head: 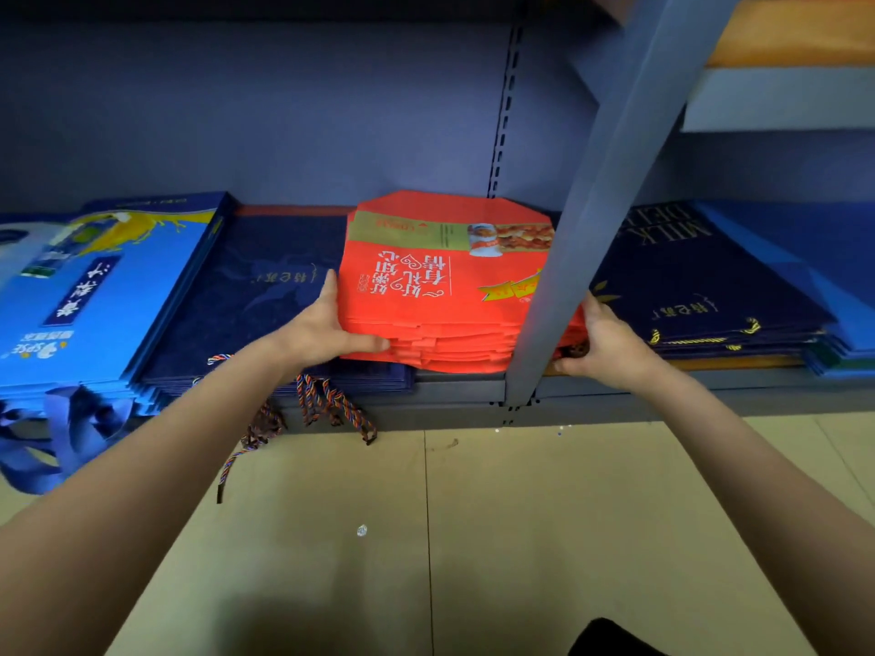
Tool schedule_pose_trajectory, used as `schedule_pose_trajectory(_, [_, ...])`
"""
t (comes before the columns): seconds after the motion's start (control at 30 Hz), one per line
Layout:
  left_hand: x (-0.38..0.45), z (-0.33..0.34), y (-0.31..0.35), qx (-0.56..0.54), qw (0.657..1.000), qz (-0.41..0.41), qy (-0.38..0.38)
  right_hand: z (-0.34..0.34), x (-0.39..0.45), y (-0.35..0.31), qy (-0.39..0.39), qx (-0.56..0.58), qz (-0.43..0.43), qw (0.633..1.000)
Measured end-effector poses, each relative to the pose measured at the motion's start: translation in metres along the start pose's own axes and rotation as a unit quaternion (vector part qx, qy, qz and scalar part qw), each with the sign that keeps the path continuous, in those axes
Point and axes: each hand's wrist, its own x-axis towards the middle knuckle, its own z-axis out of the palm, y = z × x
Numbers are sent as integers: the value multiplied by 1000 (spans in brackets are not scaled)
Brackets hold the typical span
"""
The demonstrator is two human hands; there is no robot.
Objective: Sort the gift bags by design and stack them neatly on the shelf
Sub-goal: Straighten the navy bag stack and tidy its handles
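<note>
While squared between both hands at frame centre, red gift bag stack (440,295) lying flat on shelf (454,390), printed side up, print upside down to the camera. Left hand (326,326) against left edge of stack: fingers straight and together along the side, thumb extended under the front edge. Right hand (601,345) at lower right corner of stack, partly hidden by grey upright post (601,191); fingers curled round the corner at a dark cord handle, exact pinch not discernible. White Chinese characters on red face, inverted and not legible; olive band along top with small red logo; food photograph at upper right; yellow ribbon graphic beside post.

Left of centre: dark navy bag stack (255,295), touching red stack, faint gold inverted script, unreadable. Multicoloured braided cord handles (331,404) hanging over shelf front edge.

Far left of frame: bright blue bag stack (109,300), yellow splash graphic, dark label panel with white Chinese characters, inverted "SPSE"-like lettering at lower left, reading uncertain. Blue ribbon handles (61,433) drooping below.

Right of post: second navy stack (710,286), inverted "MILK" readable at top, gold script lower down, gold-and-navy cord handles at front edge. Plain blue bags (833,295) just beside, far right.

Lower frame: beige tiled floor (473,537)
</note>
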Motion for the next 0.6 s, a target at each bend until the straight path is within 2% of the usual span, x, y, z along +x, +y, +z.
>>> schedule_pose_trajectory(0.13, [4,-10,3,15,1000,-22,-5,-4,-2,-2,-24,-4,5,1000])
schedule_pose_trajectory(0.27, [1,2,-5,89,995,-41,-3,-4,-3,-1,-34,-3,12,999])
schedule_pose_trajectory(0.4, [-1,7,-12,99,994,-41,7,-4,-3,-1,-39,1,11,999])
schedule_pose_trajectory(0.6, [-3,-4,-23,21,1000,-14,8,-20,-13,1,-32,28,55,998])
